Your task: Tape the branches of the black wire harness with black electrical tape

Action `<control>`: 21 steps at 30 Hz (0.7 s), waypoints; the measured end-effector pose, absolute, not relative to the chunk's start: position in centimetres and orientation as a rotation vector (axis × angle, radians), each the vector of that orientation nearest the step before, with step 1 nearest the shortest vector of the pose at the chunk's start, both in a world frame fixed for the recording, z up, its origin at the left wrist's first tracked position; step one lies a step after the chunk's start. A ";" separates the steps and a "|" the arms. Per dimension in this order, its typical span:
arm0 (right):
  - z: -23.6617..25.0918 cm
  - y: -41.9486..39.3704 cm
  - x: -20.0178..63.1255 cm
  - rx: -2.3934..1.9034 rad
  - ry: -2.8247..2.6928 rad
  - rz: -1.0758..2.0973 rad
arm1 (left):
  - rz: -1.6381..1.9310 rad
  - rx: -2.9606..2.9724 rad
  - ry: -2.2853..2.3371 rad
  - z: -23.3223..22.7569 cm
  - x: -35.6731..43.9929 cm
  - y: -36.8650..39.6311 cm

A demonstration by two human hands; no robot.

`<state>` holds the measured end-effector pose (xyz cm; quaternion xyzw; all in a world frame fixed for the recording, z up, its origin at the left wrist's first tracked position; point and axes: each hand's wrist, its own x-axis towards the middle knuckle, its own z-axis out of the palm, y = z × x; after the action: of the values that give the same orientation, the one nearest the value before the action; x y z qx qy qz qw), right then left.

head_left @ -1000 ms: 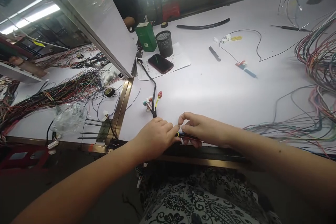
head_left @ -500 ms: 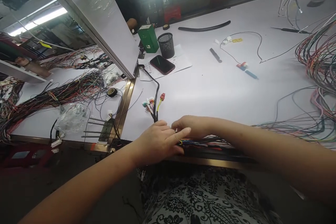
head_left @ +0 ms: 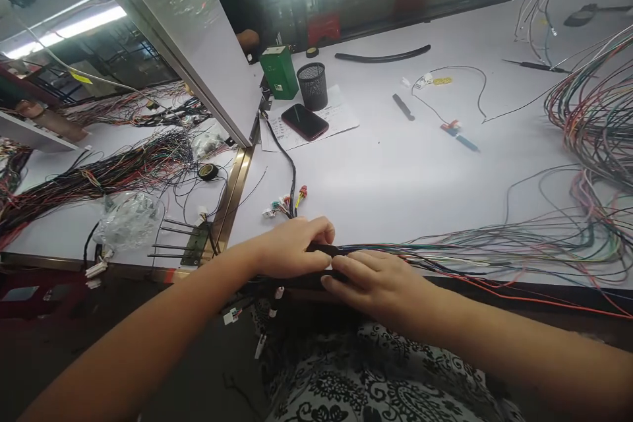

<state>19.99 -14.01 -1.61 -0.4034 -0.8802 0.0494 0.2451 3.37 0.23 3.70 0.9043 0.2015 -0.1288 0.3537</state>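
My left hand [head_left: 294,247] is closed around a black-wrapped wire bundle [head_left: 321,249] near the table's front edge. Right beside it, my right hand [head_left: 370,277] grips the same bundle, fingers curled over it. From there loose coloured wires [head_left: 445,252] fan out to the right. Beyond my left hand, small connectors, among them a red one [head_left: 302,192], stick out by a black sleeved branch [head_left: 291,168] that runs up the table. White connectors [head_left: 231,316] hang below the front edge. My palms hide part of the bundle.
A phone [head_left: 304,121], a mesh pen cup [head_left: 312,87] and a green box [head_left: 279,72] stand at the back. A black tube [head_left: 383,55] lies farther right. Metal prongs [head_left: 173,237] and a large wire bundle [head_left: 99,178] are on the left. Another person's arm [head_left: 247,39] shows behind the panel.
My right hand has moved from behind the bundle to its near side, uncovering the wires to the right. My left hand has turned and shifted slightly left and up. White connectors now show below the edge.
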 end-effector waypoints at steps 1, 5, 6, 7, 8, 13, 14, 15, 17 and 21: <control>-1.4 -14.0 20.6 -1.072 -2.400 0.264 | -0.319 2.327 0.539 3.9 3.4 0.1; 0.5 -13.0 23.9 -0.956 -2.118 0.811 | -0.238 2.320 0.595 4.1 3.2 -0.6; 0.9 -12.5 24.6 -1.020 -1.981 0.880 | -0.235 2.339 0.612 4.0 3.2 -0.7; 1.1 -11.8 25.1 -1.139 -1.834 0.933 | -0.230 2.371 0.636 3.8 3.2 -0.9; 1.3 -11.1 25.4 -1.287 -1.700 0.992 | -0.217 2.411 0.661 3.6 3.2 -1.1; 0.8 -8.1 23.9 -1.533 -1.498 1.570 | -0.016 2.646 0.692 1.5 3.3 -2.2; 0.5 -7.7 23.3 -1.509 -1.479 1.630 | 0.025 2.680 0.682 1.2 3.3 -2.4; 0.2 -7.5 22.8 -1.501 -1.430 1.665 | 0.057 2.705 0.670 0.9 3.3 -2.5; -0.3 -7.1 21.8 -1.497 -1.266 1.731 | 0.079 2.722 0.623 0.7 3.1 -2.8; -0.4 -7.0 21.3 -1.428 -0.913 1.729 | -0.030 2.676 0.486 0.8 2.8 -2.7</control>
<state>21.25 -6.96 -0.36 -0.5519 -0.3530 0.6683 0.3524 2.83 -2.67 0.83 0.9620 0.1748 -0.0107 0.2095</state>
